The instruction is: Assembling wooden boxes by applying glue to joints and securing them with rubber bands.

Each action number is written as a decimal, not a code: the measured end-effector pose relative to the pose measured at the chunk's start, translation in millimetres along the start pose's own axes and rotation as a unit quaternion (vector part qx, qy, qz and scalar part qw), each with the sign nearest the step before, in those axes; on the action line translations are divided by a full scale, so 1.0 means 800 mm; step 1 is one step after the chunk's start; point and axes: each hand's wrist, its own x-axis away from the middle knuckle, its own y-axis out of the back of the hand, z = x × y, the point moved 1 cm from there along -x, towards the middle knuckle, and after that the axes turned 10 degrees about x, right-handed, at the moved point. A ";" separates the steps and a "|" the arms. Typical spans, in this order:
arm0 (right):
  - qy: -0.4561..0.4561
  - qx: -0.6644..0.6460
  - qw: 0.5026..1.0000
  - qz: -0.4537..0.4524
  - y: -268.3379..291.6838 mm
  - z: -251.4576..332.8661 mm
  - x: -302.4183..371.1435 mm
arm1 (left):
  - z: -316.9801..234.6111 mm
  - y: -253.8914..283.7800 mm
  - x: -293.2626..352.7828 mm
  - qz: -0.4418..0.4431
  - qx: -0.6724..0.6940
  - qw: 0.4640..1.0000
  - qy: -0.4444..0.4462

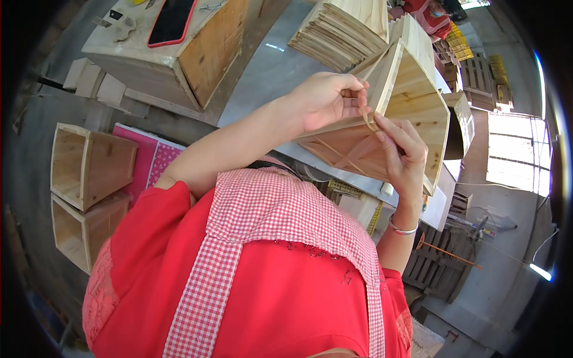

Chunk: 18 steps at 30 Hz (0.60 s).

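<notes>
Both my hands are raised over an open wooden box (pixel 434 112) with slanted sides on the worktable. Between them runs a thin, pale tan strip (pixel 368 121), bent into a curve; I cannot tell if it is tape or a wood sliver. My left hand (pixel 329 102) has its fingers curled and pinches the strip's upper part. My right hand (pixel 401 146) grips its lower end between thumb and forefinger, in front of the box's open side. Part of the box's inside is hidden behind my hands.
Stacked thin wooden boards (pixel 343 36) lie beyond my hands on the grey tabletop (pixel 262 65). A red-edged phone (pixel 171 22) rests on a wooden cabinet (pixel 209 53) at the far left. Two open wooden boxes (pixel 98 164) are piled at left. Another person (pixel 425 17) is at the back.
</notes>
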 end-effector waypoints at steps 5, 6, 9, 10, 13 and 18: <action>0.007 0.030 0.999 0.010 0.005 0.004 -0.001 | -0.022 -0.001 -0.071 -0.002 -0.029 0.998 0.054; 0.002 0.033 0.999 0.014 0.006 0.005 -0.001 | -0.028 -0.002 -0.092 0.010 -0.039 0.996 0.079; -0.002 0.009 1.000 0.013 0.006 0.006 -0.003 | -0.055 -0.012 -0.173 -0.052 -0.045 0.992 0.102; 0.002 0.003 1.000 0.011 0.006 0.007 -0.003 | -0.063 -0.016 -0.202 -0.089 -0.042 0.990 0.102; 0.000 -0.009 1.000 0.005 0.004 0.006 -0.002 | -0.078 -0.022 -0.268 -0.135 -0.106 0.979 0.109; -0.002 -0.005 1.000 -0.005 0.005 0.002 0.003 | -0.081 -0.004 -0.321 -0.144 -0.249 0.956 0.063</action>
